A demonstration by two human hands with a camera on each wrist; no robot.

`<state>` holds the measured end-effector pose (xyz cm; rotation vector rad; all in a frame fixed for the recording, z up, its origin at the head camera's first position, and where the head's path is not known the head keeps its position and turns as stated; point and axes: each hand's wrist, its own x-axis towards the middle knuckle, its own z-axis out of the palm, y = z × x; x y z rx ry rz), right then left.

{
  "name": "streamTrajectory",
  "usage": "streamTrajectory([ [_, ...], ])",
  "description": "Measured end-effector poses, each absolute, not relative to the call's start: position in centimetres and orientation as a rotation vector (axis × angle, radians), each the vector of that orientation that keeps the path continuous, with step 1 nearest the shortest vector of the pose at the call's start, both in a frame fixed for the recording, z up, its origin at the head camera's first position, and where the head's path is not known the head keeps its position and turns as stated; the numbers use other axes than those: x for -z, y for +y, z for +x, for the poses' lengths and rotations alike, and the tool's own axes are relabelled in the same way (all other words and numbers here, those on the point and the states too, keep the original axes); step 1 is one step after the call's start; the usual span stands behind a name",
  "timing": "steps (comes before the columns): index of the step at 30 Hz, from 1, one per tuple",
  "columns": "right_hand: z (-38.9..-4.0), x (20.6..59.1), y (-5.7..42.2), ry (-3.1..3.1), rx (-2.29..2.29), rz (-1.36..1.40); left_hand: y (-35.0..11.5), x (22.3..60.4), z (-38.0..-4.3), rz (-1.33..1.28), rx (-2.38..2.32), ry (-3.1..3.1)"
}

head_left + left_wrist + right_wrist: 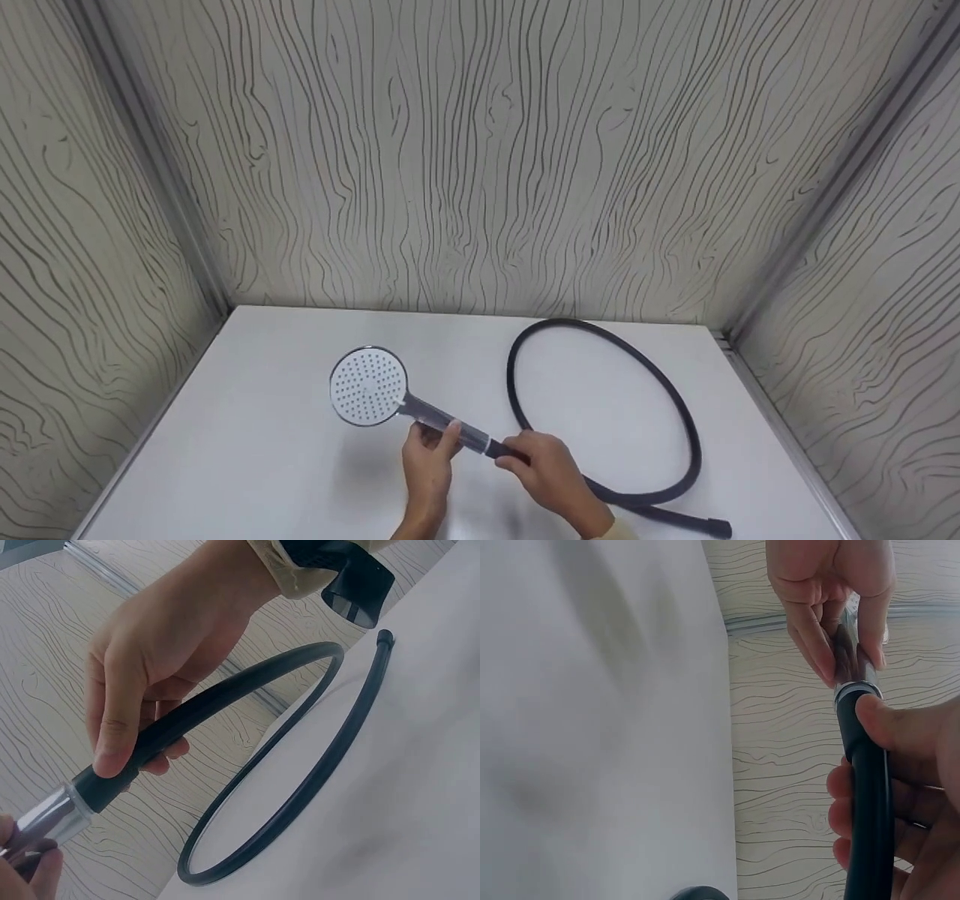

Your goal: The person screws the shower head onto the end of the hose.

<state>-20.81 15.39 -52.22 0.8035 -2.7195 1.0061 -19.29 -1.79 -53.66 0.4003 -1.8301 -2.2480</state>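
Observation:
A shower head [368, 386] with a round white nozzle face and a chrome handle is held above the white table, tilted down to the right. My left hand [429, 466] grips its handle from below, thumb along the near side. Pinched between the thumb and fingers of my right hand [551, 474] is the end of a black shower hose [217, 699]. In the right wrist view, that hose end meets the bottom of the chrome handle [855, 667]. From there the hose loops over the table, its other end lying at the front right.
The white tabletop [247, 420] is bounded by wood-grain patterned panels [480, 165] at the back and both sides. Metal strips run along the panel corners. The hose's free end [718, 528] lies near the front right.

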Motion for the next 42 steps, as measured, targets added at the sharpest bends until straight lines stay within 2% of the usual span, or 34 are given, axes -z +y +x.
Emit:
streamTrajectory([
  [12,-21.0,53.0,15.3,-2.947,-1.125,0.774,-2.3,54.2,-19.3,0.441,2.292,-1.896],
  [28,-20.8,53.2,15.6,-2.958,-1.360,0.743,-2.5,55.0,-19.6,0.439,2.342,-1.898],
  [37,-20.3,53.9,15.6,-2.829,-1.349,0.730,-2.2,55.2,-19.1,0.410,2.299,-1.897],
  [42,-20.5,53.9,15.4,-2.804,-1.281,0.810,-2.4,54.9,-19.1,0.417,2.309,-1.867],
])
